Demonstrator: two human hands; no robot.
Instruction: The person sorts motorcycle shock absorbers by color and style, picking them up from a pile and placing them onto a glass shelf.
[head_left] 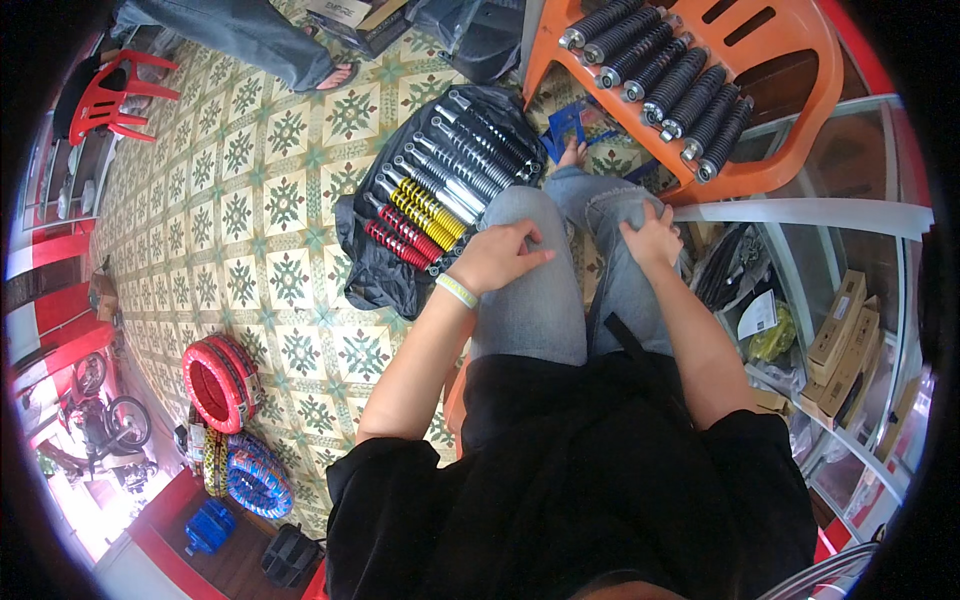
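1. At eleven o'clock from the lap, shock absorbers [452, 164] lie side by side on a black bag [382, 287] spread over the tiled floor [290, 205]; the red springs [405, 229] and yellow springs [425, 205] are at the near end.
2. At one o'clock, black-sprung absorbers [672, 88] lie in a row on an orange chair [750, 182].
3. The left hand [505, 256] rests on the left knee, fingers loosely bent, gripping nothing.
4. The right hand [655, 240] drapes over the right knee, fingers spread and slightly curled, likewise holding nothing.
5. Both hands look relaxed; good handling probably calls for keeping the rows parallel and like colours together.
6. Any lift seems best done singly, supporting both ends, since round bodies could roll.
7. The chair row looks near the seat's edge, so a gentle touch there seems wise.
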